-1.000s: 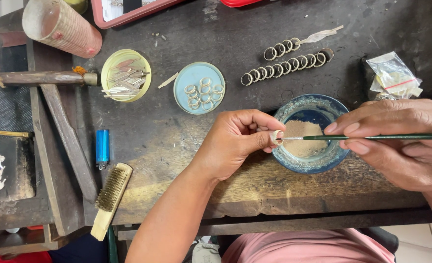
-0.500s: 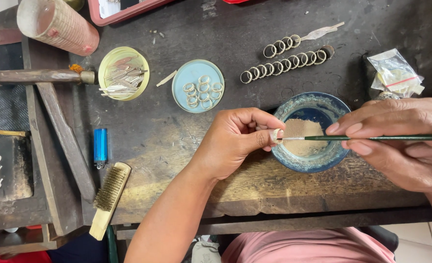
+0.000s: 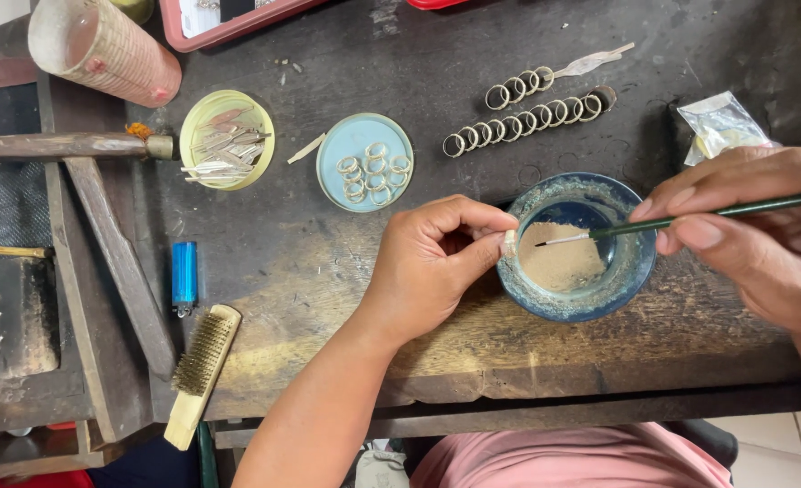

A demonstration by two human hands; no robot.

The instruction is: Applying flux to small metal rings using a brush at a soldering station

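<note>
From the head view we see our left hand (image 3: 432,262) near the front edge of the tabletop (image 3: 328,271), its grip pinched shut on a small pale ring (image 3: 509,242) held between thumb and forefinger, just at the rim of a blue bowl (image 3: 631,276). The bowl stands toward the front right of the tabletop and holds a tan powder (image 3: 561,264). Our right hand (image 3: 762,235) comes in from the right edge, its grip clamped on a thin green brush (image 3: 690,217); the brush's pale tip hangs over the powder, just beside the ring, and we cannot tell whether it touches either.

Behind the bowl, two rows of metal rings (image 3: 532,113) lie on the tabletop. To their left sits a light blue lid (image 3: 364,163) with more rings in it, and further left a yellow lid (image 3: 227,140) full of thin metal strips. A small clear bag (image 3: 721,126) lies near the right edge. Toward the left front we see a blue lighter (image 3: 183,276) and a wire brush (image 3: 202,375), and a pink cup (image 3: 102,50) lies in the back left corner.
</note>
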